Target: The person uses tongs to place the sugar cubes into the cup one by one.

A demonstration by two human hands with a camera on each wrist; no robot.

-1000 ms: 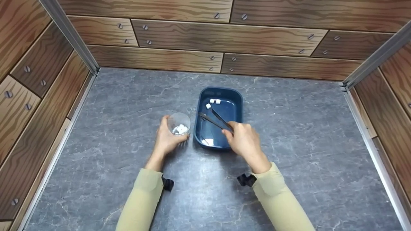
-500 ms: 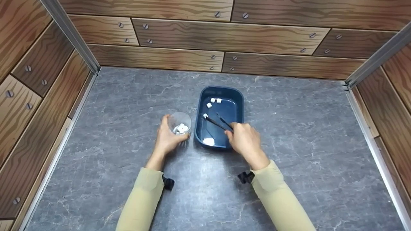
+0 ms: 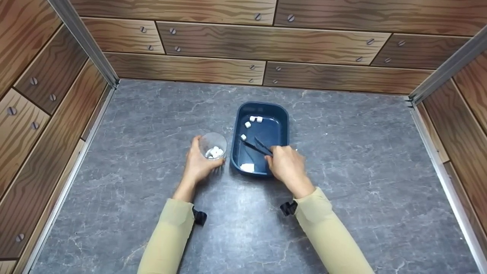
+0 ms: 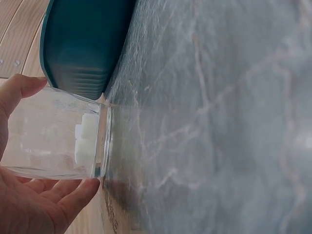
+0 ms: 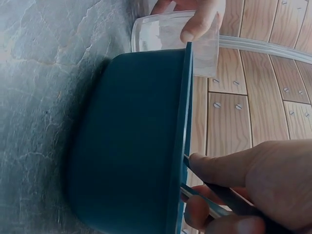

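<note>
My left hand (image 3: 198, 161) is wrapped around a clear glass (image 3: 207, 142) that stands on the floor left of the bin. Several white cubes (image 4: 87, 139) lie at the bottom of the glass. My right hand (image 3: 287, 163) grips dark tongs (image 3: 254, 147), which reach down into a dark blue bin (image 3: 279, 108). The tong arms are spread apart, and one tip is close to a white cube (image 3: 243, 137); whether they touch cannot be told. Farther back in the bin lie 3 more white cubes (image 3: 248, 124). In the right wrist view the bin's wall hides the tong tips.
Grey marbled flooring (image 3: 361, 152) surrounds the bin and glass. Wood-patterned walls (image 3: 213, 42) enclose the back and both sides, with metal strips (image 3: 449, 190) along the edges. A bright reflection shows at the bin's near end.
A fourth cube, near the tong tips, has come into view in the bin. The tongs and right hand have shifted slightly. My left hand keeps its hold on the glass.
</note>
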